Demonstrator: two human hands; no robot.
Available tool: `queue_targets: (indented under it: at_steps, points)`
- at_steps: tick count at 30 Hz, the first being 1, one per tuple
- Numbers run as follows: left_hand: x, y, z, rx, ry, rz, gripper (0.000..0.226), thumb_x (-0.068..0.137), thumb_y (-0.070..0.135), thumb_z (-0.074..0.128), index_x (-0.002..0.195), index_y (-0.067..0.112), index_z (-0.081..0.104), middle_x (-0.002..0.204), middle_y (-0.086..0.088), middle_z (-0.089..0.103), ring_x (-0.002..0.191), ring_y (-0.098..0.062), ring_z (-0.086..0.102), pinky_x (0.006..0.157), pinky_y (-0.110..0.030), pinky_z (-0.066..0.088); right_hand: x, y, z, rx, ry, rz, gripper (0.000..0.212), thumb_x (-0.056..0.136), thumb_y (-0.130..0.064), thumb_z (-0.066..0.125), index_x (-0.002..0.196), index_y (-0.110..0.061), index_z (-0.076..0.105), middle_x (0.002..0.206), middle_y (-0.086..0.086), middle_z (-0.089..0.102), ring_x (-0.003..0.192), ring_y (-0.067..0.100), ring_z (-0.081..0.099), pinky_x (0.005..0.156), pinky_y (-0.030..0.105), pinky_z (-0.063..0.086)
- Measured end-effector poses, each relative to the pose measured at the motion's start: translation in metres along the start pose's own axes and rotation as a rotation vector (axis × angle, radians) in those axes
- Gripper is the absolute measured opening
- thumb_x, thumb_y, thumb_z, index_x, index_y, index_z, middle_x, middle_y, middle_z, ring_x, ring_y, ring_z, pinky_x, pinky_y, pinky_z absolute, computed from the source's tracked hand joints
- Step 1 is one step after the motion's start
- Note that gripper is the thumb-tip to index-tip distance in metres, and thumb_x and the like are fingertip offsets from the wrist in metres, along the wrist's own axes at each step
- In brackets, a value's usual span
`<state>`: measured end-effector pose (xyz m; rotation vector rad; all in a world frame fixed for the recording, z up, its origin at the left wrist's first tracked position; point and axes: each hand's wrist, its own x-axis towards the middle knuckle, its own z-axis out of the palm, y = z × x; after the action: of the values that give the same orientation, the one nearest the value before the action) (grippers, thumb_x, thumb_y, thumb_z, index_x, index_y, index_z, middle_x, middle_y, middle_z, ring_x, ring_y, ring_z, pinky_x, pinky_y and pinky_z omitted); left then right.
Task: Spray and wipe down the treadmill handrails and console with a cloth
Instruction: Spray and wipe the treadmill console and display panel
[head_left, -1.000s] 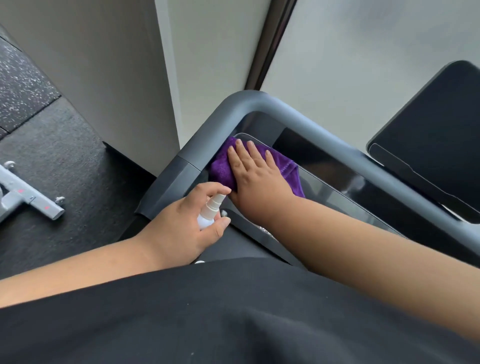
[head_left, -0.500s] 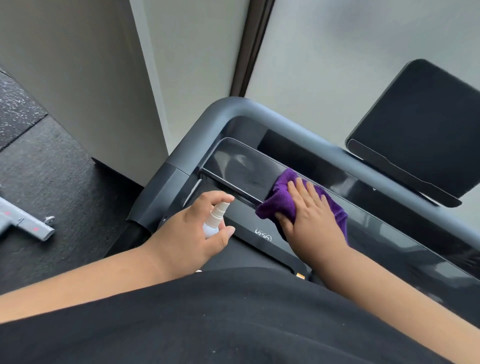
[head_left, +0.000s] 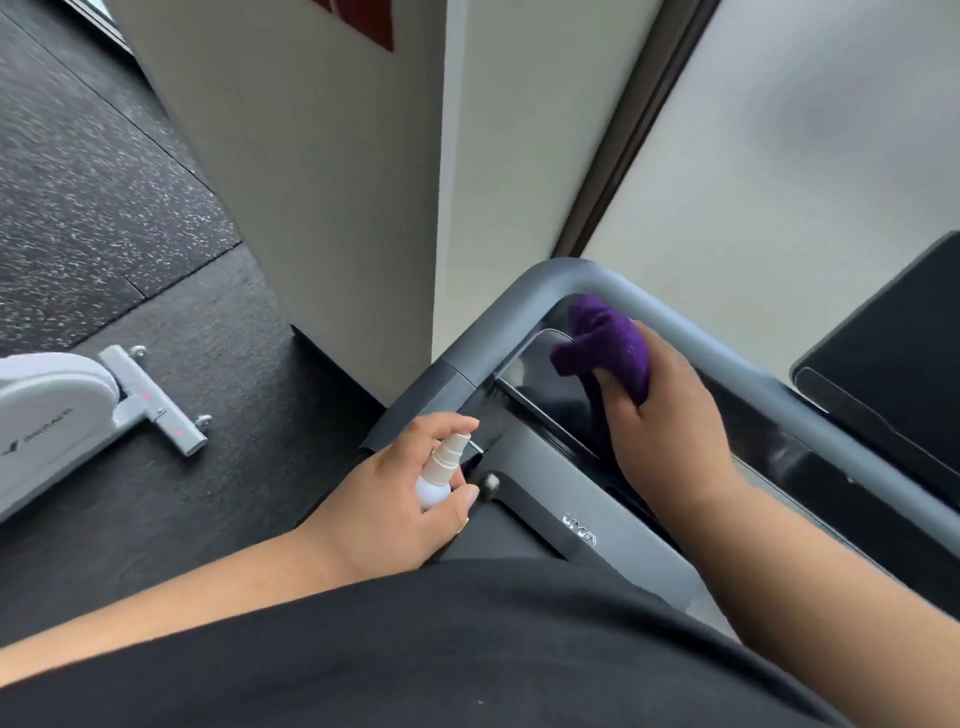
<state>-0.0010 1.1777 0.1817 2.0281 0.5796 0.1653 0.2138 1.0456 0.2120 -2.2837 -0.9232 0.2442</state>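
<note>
Wiping under way, finish not judged: right hand (head_left: 670, 415) grips bunched purple cloth (head_left: 605, 351) on console glass (head_left: 540, 379) at 1 o'clock, beside handrail (head_left: 498, 317) corner; left hand (head_left: 384, 509) grips spray bottle (head_left: 439, 475), centre; handrail apparently pending.

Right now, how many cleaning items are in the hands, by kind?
Spray bottles: 1, the white spray bottle gripped in the left hand.
Cloths: 1, the purple cloth bunched in the right hand at the corner of the grey handrail.
Total: 2.
</note>
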Motion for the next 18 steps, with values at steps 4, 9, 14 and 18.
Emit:
queue_targets:
  at_steps: [4, 9, 14, 18]
  points:
    - [-0.014, 0.004, -0.012, -0.008, 0.172, -0.101, 0.059, 0.086, 0.030, 0.065, 0.108, 0.071, 0.028, 0.094, 0.021, 0.059, 0.083, -0.002, 0.059, 0.068, -0.004, 0.039, 0.041, -0.038, 0.023, -0.042, -0.103, -0.185, 0.044, 0.098, -0.034, 0.056, 0.140, -0.039, 0.047, 0.128, -0.016, 0.061, 0.119, 0.007, 0.051, 0.089, 0.028, 0.041]
    - [-0.033, -0.002, -0.030, -0.013, 0.436, -0.219, 0.050, 0.086, 0.029, 0.065, 0.107, 0.063, 0.035, 0.093, 0.021, 0.060, 0.085, -0.001, 0.058, 0.066, -0.011, 0.040, 0.051, -0.067, 0.054, -0.080, -0.282, -0.391, 0.057, 0.097, -0.037, 0.059, 0.150, -0.032, 0.039, 0.140, -0.005, 0.055, 0.125, 0.016, 0.051, 0.102, 0.036, 0.044]
    - [-0.058, -0.008, -0.030, 0.005, 0.466, -0.295, 0.052, 0.086, 0.029, 0.065, 0.108, 0.065, 0.034, 0.094, 0.023, 0.060, 0.085, 0.000, 0.058, 0.065, -0.007, 0.038, 0.014, -0.061, 0.115, -0.518, -0.614, -0.677, 0.073, 0.091, -0.065, 0.051, 0.155, -0.037, 0.029, 0.163, 0.001, 0.026, 0.152, 0.038, 0.006, 0.123, 0.055, 0.003]
    - [-0.061, -0.009, -0.021, 0.000, 0.457, -0.337, 0.051, 0.086, 0.029, 0.064, 0.109, 0.064, 0.034, 0.095, 0.023, 0.060, 0.086, 0.000, 0.058, 0.066, -0.016, 0.040, 0.011, -0.056, 0.130, -0.542, -0.471, -0.758, 0.071, 0.087, -0.072, 0.051, 0.145, -0.033, 0.049, 0.150, -0.003, 0.048, 0.148, 0.035, 0.026, 0.120, 0.052, 0.014]
